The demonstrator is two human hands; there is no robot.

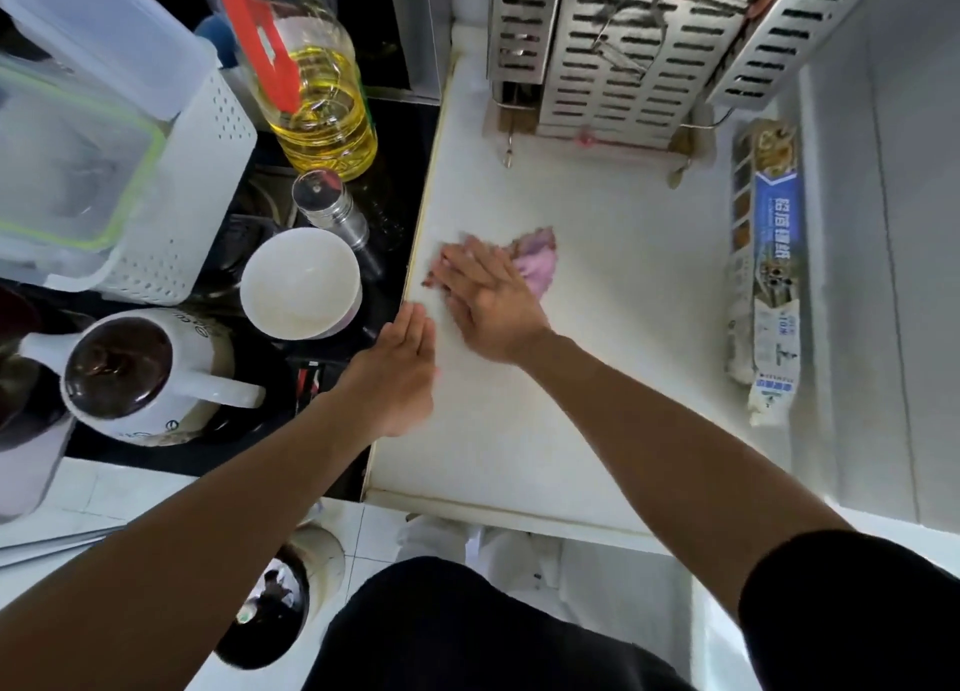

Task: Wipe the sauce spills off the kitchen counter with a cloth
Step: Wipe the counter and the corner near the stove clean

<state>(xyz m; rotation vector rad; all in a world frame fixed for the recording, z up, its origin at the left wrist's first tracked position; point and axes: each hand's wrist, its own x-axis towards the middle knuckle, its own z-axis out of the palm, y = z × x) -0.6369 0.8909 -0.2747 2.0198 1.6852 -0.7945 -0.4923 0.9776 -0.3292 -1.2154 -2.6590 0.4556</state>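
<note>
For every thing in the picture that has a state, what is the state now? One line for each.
right hand: flat, fingers straight, pressing the cloth
cloth: crumpled, on the counter, partly under the hand
left hand: open, holds nothing, at the counter's left edge
counter: no sauce visible
oil bottle: upright, partly full
white bowl: upright, empty

The white worktop point(597, 378) carried my pink cloth point(535, 264) near its left edge. Behind the cloth stood a slotted steel rack point(623, 56); well to the cloth's right lay a foil box point(763, 253) against the wall.
</note>
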